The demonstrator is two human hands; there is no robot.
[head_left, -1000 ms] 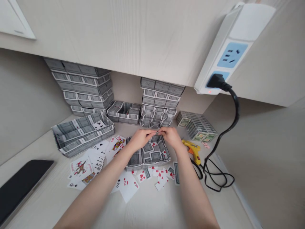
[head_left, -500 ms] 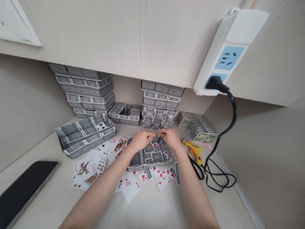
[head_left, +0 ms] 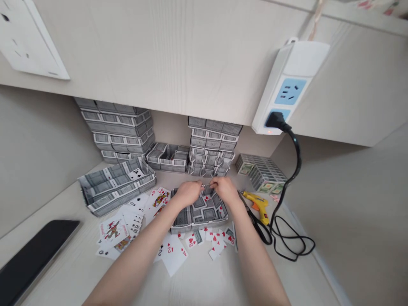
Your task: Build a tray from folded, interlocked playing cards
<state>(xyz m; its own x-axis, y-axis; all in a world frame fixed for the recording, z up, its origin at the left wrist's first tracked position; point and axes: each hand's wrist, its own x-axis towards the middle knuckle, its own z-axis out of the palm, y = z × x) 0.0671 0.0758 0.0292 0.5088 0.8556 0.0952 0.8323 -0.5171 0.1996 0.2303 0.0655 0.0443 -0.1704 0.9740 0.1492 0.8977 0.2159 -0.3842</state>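
Note:
In front of me lies a shallow box made of folded playing cards point(head_left: 208, 212), grey card backs on its walls and floor, a few red pips showing inside. My left hand point(head_left: 190, 192) has thumb and fingers pinched on its far rim. Close beside it, my right hand point(head_left: 225, 189) pinches the same rim near the far right corner. A narrow gap separates the fingertips, and the bit of rim under them is mostly hidden. Loose playing cards point(head_left: 174, 253) lie along the near side, with small cut card pieces point(head_left: 217, 246) just below the box.
A longer card box point(head_left: 117, 187) sits at left, before stacked card boxes point(head_left: 119, 127). More card boxes point(head_left: 212, 148) stand behind my hands. On the right are a yellow glue gun point(head_left: 259, 206), black cable point(head_left: 295, 250) and card blocks point(head_left: 263, 170). A power strip point(head_left: 283, 91) hangs above.
The camera view has tilted slightly, so the wall and power strip sit lower. Both hands stay at the box's far rim, with the fingertips shifted slightly.

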